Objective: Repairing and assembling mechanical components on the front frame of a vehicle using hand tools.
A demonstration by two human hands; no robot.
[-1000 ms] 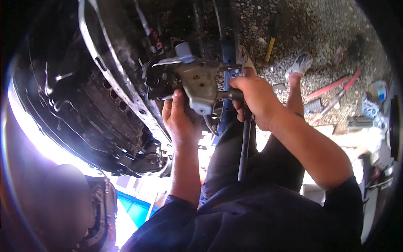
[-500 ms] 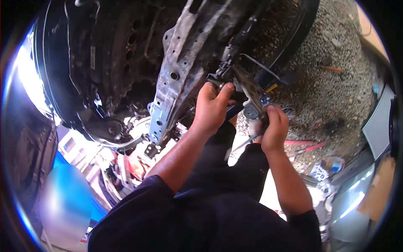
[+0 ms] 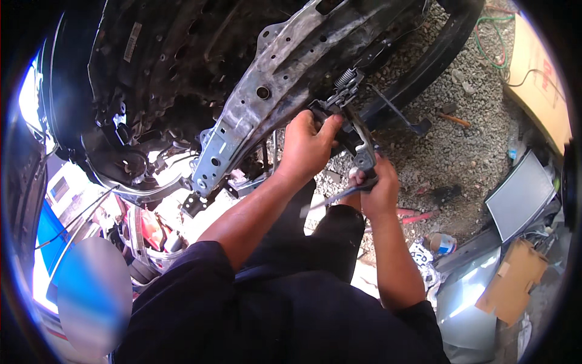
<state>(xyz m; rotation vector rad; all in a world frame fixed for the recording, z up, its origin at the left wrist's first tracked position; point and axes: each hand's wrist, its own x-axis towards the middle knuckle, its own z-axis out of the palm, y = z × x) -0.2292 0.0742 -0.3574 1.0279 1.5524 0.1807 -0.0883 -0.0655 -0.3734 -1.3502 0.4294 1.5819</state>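
A metal bracket assembly (image 3: 362, 150) with a coil spring (image 3: 345, 79) and an arm ending in a dark pad (image 3: 419, 127) lies at an angle beside a long, holed metal car rail (image 3: 242, 124). My left hand (image 3: 309, 145) grips the upper part of the assembly, thumb and fingers closed round it. Just below the bracket's lower end, my right hand (image 3: 379, 185) is closed on a dark bar tool (image 3: 330, 198), whose blurred length points down to the left. Part of each hand's grip is hidden by the metal.
Black car body panels (image 3: 103, 73) fill the upper left. On the gravel (image 3: 448, 158) lie red-handled tools (image 3: 415, 215) and a wooden-handled tool (image 3: 456, 119). At the right are a cardboard box (image 3: 536, 73), a grey panel (image 3: 518, 194), torn cardboard (image 3: 509, 279) and coiled hoses (image 3: 485, 42).
The view has swung, showing more rail. The assembly has turned, bringing its spring into sight. My left hand has shifted upward on it; the bar in my right hand has tilted from upright to diagonal.
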